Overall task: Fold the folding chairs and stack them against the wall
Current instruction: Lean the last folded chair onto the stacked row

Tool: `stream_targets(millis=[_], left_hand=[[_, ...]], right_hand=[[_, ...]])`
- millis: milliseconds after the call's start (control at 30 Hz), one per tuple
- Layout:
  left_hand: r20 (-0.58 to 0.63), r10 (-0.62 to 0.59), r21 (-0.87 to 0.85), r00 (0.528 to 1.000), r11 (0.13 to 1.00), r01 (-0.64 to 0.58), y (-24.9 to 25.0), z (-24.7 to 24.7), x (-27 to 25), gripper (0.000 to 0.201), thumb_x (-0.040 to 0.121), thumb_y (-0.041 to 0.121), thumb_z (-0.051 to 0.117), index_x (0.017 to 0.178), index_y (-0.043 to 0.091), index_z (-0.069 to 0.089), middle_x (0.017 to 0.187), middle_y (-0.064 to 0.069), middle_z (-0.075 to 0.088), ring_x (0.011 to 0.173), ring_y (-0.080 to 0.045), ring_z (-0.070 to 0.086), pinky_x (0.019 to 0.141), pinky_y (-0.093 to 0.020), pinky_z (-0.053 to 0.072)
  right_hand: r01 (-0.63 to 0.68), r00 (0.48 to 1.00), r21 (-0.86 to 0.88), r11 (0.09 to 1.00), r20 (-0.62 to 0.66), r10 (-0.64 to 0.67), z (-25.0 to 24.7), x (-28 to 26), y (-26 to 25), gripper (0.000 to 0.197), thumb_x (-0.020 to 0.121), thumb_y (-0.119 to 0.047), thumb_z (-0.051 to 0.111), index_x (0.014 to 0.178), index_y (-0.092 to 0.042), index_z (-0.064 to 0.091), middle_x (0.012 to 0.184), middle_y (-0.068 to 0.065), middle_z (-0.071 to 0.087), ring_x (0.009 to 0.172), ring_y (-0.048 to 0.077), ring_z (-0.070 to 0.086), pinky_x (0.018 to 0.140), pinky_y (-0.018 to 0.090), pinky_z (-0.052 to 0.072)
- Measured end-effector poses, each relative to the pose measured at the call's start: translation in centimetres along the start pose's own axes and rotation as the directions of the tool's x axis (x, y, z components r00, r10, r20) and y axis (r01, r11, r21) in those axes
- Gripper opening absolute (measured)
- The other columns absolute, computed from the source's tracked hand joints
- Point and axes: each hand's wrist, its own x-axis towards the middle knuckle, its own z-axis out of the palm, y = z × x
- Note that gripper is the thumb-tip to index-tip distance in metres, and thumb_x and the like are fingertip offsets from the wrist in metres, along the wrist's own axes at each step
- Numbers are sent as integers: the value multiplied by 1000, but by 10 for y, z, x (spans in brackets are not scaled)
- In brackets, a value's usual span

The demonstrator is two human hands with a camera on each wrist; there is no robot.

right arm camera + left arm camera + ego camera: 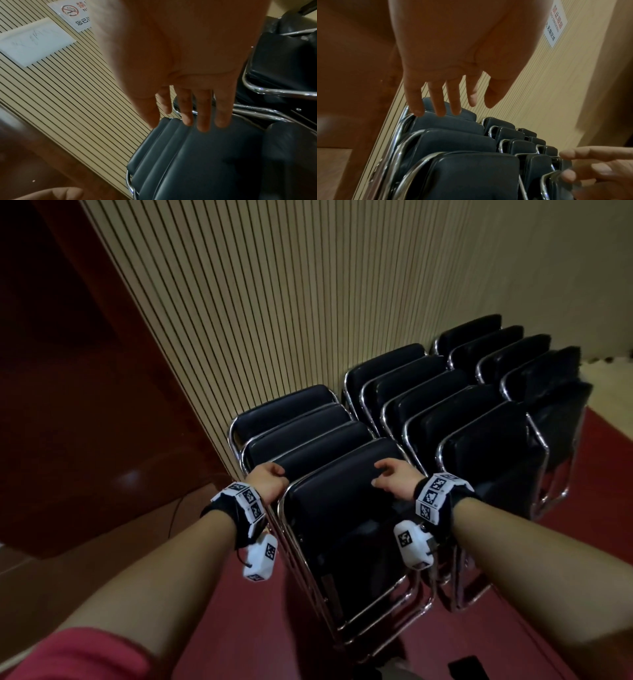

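Observation:
Folded black padded chairs with chrome frames lean in stacks against the slatted wall [274, 302]. The front chair [342, 508] of the left stack stands nearest me. My left hand [270, 479] hovers at its top left corner. In the left wrist view the left hand [455, 102] hangs with straight fingers above the chair tops [471, 175] and grips nothing. My right hand [394, 477] is over the top right of the same chair. Its straight fingertips [202, 119] touch the top of the backrest [214, 162].
A middle stack [445, 412] and a right stack [513, 354] of folded chairs stand along the same wall. A dark red wooden panel [68, 371] is on the left, red floor [582, 542] on the right. A no-smoking sign [554, 25] hangs on the wall.

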Motion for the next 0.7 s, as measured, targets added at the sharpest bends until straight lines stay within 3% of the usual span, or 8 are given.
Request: stream_targets(millis=[133, 400, 500, 700], left_hand=[[11, -9, 22, 1000, 1000, 8, 16, 4, 28, 18, 83, 15, 71, 98, 23, 64, 95, -1, 68, 88, -19, 64, 71, -23, 43], [-27, -61, 106, 998, 992, 64, 34, 2, 74, 14, 85, 19, 73, 93, 25, 63, 96, -2, 68, 92, -20, 64, 79, -25, 44], [-4, -89, 122, 996, 989, 88, 32, 0, 85, 15, 84, 20, 73, 93, 26, 62, 98, -1, 67, 95, -21, 64, 81, -26, 45], [9, -117, 177, 993, 978, 113, 33, -4, 129, 20, 83, 20, 71, 101, 25, 62, 102, -2, 67, 93, -22, 64, 80, -26, 47]], right_hand=[[7, 1000, 32, 999, -18, -7, -16, 31, 1, 54, 87, -22, 73, 137, -16, 54, 110, 2, 61, 93, 15, 58, 64, 16, 40], [49, 998, 17, 999, 25, -50, -26, 89, -9, 51, 86, -24, 73, 134, -17, 57, 104, -1, 64, 91, 15, 59, 81, 25, 45], [40, 998, 7, 999, 49, -40, -22, 103, -12, 49, 87, -24, 73, 133, -19, 57, 99, -3, 64, 86, 13, 59, 80, 23, 41], [59, 995, 20, 998, 83, -60, -11, 143, -25, 50, 86, -16, 73, 132, -8, 54, 82, -4, 61, 80, 13, 57, 80, 25, 45]])
